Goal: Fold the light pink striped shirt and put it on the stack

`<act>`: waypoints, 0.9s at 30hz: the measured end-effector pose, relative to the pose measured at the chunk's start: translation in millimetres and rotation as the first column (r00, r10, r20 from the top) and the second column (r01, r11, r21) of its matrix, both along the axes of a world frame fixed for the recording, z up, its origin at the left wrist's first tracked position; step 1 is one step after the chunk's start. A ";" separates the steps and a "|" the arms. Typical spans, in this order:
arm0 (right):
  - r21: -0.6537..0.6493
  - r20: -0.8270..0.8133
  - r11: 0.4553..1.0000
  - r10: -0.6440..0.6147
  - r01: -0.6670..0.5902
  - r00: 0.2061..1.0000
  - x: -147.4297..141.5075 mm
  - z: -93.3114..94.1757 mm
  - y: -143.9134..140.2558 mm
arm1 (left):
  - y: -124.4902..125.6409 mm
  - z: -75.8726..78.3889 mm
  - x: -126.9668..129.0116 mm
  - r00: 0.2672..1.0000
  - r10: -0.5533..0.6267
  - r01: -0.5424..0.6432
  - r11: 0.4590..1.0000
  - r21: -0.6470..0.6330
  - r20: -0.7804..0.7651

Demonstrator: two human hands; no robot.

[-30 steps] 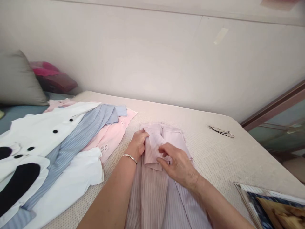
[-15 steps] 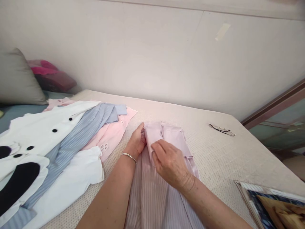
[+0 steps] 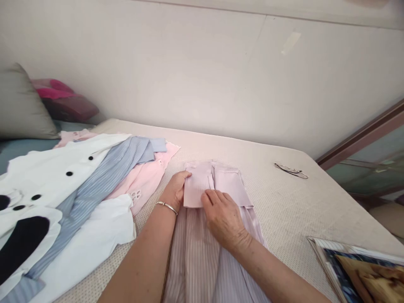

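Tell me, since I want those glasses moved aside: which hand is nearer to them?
The right hand, though well short of the glasses, which lie beyond it to the right. The left hand is farther, across the pink striped shirt.

A white garment with black buttons (image 3: 59,176), a blue striped shirt (image 3: 104,176) and a pale pink garment (image 3: 148,174) lay overlapping on the bed (image 3: 284,210). Spectacles (image 3: 291,171) rested near the wall; a grey pillow (image 3: 19,107) and a magazine (image 3: 360,269) occupied opposite edges.

Pale wall (image 3: 202,80) behind beige bed (image 3: 315,206)
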State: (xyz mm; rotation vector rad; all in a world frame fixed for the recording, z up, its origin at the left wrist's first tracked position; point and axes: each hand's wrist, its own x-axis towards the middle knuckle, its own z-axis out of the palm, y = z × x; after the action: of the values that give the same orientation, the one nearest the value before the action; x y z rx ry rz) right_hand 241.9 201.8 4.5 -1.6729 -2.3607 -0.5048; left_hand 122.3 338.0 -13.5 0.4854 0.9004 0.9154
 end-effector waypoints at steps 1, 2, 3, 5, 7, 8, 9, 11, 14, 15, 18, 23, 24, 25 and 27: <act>0.029 0.034 1.000 -0.004 0.003 0.999 2.2 1.7 1.9 | -1.4 0.0 1.5 0.999 -0.013 0.015 0.999 0.042 -0.033; 0.038 0.058 0.999 -0.005 0.003 0.998 4.2 3.0 2.7 | -2.7 -0.5 3.0 0.997 -0.025 0.031 0.995 0.095 -0.074; 0.024 0.065 1.000 0.004 -0.006 0.998 6.0 4.0 2.4 | -3.9 -1.4 4.4 0.993 -0.031 0.049 0.987 0.150 -0.118; -0.073 0.007 0.996 0.054 -0.054 0.998 9.7 5.5 -0.4 | -4.8 -4.4 6.0 0.977 -0.023 0.078 0.964 0.253 -0.213; -0.178 -0.146 0.978 0.083 -0.109 0.986 16.3 8.1 -4.2 | -3.5 -7.9 6.0 0.945 0.016 0.099 0.938 0.333 -0.328; -0.200 -0.229 0.973 0.066 -0.113 0.971 21.7 10.5 -5.6 | -2.4 -9.4 5.6 0.922 0.047 0.105 0.925 0.365 -0.383; -0.205 -0.294 0.974 0.029 -0.092 0.955 28.6 13.7 -6.6 | -1.2 -10.4 5.1 0.900 0.081 0.103 0.915 0.391 -0.427; -0.215 -0.327 0.977 -0.072 0.000 0.942 45.9 21.2 -7.3 | -0.3 -11.1 4.6 0.822 0.167 0.119 0.885 0.451 -0.544; -0.333 -0.163 0.933 -0.203 0.139 0.966 70.2 29.7 -7.9 | -5.0 -9.1 6.1 0.546 0.357 0.268 0.782 0.562 -0.758; -0.377 -0.094 0.910 -0.221 0.171 0.971 75.4 30.6 -8.2 | -7.9 -8.0 7.3 0.426 0.435 0.346 0.732 0.587 -0.793; -0.418 0.017 0.887 -0.210 0.198 0.978 81.5 26.8 -8.0 | -16.8 -5.4 12.0 0.203 0.613 0.553 0.572 0.606 -0.764; -0.345 0.058 0.921 -0.172 0.181 0.983 85.3 11.9 1.4 | -21.0 -12.6 17.5 0.249 0.639 0.772 0.323 0.547 -0.728; -0.324 0.055 0.929 -0.171 0.180 0.984 88.1 9.4 4.1 | -20.5 -15.5 17.5 0.266 0.615 0.798 0.292 0.528 -0.742; -0.310 0.047 0.933 -0.175 0.181 0.983 91.6 7.3 6.8 | -19.9 -18.5 17.3 0.277 0.593 0.816 0.270 0.510 -0.756; -0.305 -0.002 0.934 -0.196 0.186 0.981 99.6 4.2 11.9 | -18.6 -23.3 16.5 0.283 0.572 0.831 0.255 0.495 -0.770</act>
State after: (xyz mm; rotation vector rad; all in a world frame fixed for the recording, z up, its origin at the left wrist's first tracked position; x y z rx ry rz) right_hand 341.5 213.7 8.7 -2.0396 -2.3602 -0.1436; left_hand 138.8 319.4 -36.7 2.6245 1.1769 0.7404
